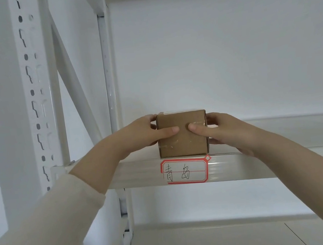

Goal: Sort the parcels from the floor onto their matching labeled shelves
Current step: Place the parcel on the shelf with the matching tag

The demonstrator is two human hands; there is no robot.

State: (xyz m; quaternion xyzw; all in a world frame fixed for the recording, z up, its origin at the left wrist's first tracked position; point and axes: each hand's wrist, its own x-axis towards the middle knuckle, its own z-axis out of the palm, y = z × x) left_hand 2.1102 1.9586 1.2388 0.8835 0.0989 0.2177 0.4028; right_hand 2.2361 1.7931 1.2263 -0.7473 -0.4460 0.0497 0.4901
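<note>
A small brown cardboard parcel [183,142] stands at the front edge of a white metal shelf [265,159]. My left hand [137,135] grips its left side, thumb across the front face and fingers curled round the far corner. My right hand [228,128] grips the right side the same way, thumb on the front. A red-bordered white label [185,171] with handwritten characters is stuck on the shelf's front beam directly under the parcel.
The white slotted upright [33,98] and a diagonal brace [76,82] stand to the left. Another shelf board [215,243] lies below. The white wall [219,52] is behind the shelf.
</note>
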